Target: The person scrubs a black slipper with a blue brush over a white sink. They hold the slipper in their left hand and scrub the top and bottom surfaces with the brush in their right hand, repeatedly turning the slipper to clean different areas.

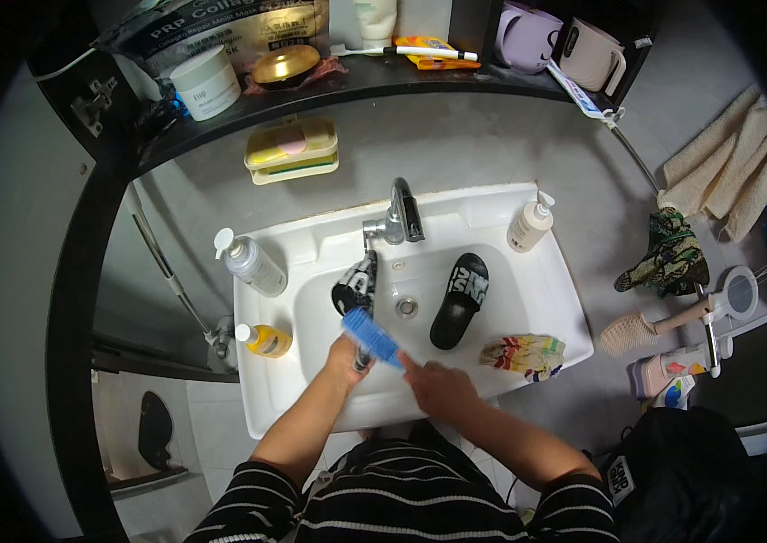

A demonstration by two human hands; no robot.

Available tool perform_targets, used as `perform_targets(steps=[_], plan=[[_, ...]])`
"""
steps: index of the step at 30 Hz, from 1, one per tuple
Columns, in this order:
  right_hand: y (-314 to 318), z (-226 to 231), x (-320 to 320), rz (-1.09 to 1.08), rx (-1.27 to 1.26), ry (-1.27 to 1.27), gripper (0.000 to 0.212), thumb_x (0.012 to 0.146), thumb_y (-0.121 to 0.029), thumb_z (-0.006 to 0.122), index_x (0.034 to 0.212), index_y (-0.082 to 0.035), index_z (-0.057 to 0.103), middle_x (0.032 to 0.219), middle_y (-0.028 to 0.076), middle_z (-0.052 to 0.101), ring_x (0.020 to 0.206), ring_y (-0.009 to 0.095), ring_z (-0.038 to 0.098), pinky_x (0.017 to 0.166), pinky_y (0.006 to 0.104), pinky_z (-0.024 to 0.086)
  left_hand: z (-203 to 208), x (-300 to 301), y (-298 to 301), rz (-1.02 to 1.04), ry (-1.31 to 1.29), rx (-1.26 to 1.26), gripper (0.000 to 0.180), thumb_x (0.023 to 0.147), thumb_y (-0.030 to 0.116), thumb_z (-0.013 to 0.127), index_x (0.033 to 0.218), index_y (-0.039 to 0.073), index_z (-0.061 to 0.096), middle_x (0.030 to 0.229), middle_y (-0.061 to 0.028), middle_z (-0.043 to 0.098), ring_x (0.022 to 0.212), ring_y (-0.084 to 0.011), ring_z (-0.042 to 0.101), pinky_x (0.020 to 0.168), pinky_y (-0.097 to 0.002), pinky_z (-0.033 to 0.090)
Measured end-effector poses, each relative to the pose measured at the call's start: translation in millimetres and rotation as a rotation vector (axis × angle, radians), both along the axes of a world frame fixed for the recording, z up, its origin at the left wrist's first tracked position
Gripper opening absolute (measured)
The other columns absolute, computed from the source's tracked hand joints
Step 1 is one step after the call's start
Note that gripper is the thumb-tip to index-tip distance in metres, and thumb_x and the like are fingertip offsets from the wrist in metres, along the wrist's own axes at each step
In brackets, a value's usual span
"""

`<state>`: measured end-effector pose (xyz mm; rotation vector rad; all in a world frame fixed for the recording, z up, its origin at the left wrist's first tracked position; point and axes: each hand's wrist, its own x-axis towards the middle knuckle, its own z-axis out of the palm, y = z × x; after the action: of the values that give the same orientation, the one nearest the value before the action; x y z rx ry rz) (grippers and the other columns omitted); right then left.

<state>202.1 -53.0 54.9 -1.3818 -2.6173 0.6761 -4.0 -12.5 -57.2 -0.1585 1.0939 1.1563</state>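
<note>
Person's body, head view: both forearms come in from the lower edge, bare from wrist to above the elbow. Left hand (345,355) and right hand (436,387) are bare: no gloves, rings, watch or bands visible.

Top (420,493): dark, black or very dark navy, with thin white horizontal stripes, evenly spaced. Same stripe pattern on both sleeves. Left sleeve (248,502) and right sleeve (574,507) are short or pushed up, ending around the upper arm. Stripes curve round the arms; the lens bends them too. Fabric looks soft, knit-like, with folds across the chest. Nothing below the chest can be made out.
</note>
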Motion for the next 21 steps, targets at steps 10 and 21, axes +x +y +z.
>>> perform_targets(steps=[10,21], plan=[[44,-28,9,-0.144,0.112,0.053,0.043,0.094,-0.029,0.049,0.135,-0.018,0.045,0.076,0.013,0.062,0.062,0.032,0.063,0.056,0.0485,0.050,22,-11,-22,-0.305,-0.111,-0.005,0.039,0.092,0.052,0.049,0.088,0.013,0.054,0.061,-0.0017,0.053,0.041,-0.0130,0.049,0.032,-0.0251,0.036],[58,-47,22,-0.170,0.182,0.080,0.043,0.094,-0.029,0.048,0.135,-0.015,0.045,0.075,0.012,0.060,0.061,0.031,0.062,0.051,0.0461,0.050,30,-31,-41,-0.397,-0.049,0.064,0.032,0.095,0.043,0.049,0.092,0.012,0.056,0.059,-0.0010,0.052,0.038,-0.0115,0.049,0.030,-0.0232,0.039]])
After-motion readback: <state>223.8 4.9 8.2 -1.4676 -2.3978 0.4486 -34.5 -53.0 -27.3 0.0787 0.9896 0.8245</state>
